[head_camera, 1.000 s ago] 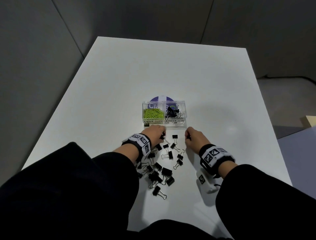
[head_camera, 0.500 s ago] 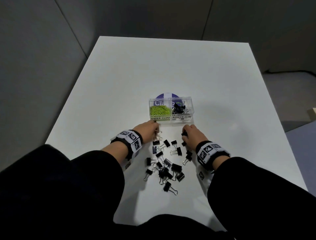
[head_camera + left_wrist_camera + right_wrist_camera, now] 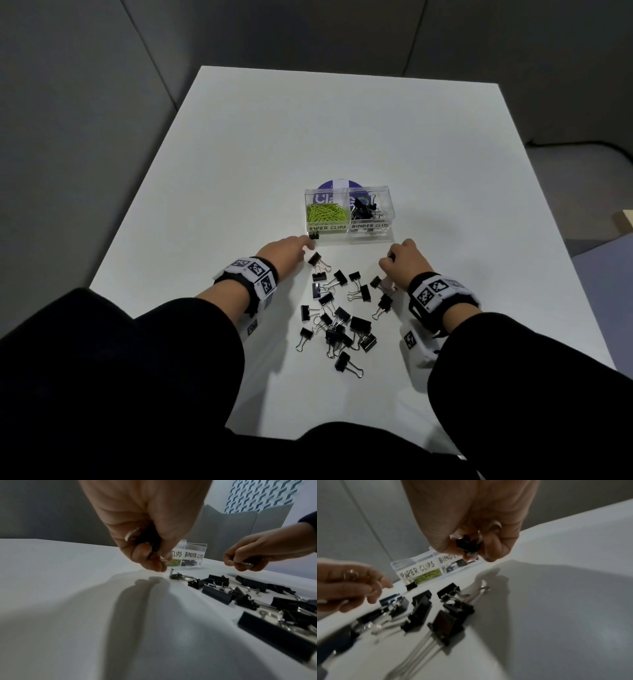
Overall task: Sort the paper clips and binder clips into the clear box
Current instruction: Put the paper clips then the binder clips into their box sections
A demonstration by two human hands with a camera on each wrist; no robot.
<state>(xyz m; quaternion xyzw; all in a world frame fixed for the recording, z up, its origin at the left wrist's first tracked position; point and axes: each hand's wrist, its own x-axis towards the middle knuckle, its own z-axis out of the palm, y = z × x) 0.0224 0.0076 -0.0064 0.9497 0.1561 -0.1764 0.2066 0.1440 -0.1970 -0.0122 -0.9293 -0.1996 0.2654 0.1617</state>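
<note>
Many binder clips (image 3: 337, 317) between hands (image 3: 406, 262)

Black sleeves (image 3: 178, 349), marker-printed wristbands (image 3: 255, 274)

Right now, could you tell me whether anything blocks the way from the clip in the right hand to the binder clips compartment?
Nothing visible does. The right hand pinches a black binder clip just in front of the clear box, whose binder clips compartment is open on top; the loose clips lie nearer the person.

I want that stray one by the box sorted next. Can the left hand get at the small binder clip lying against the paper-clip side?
Probably yes: the left hand hovers beside that small binder clip with nothing between, though its grip already holds clips.
</note>
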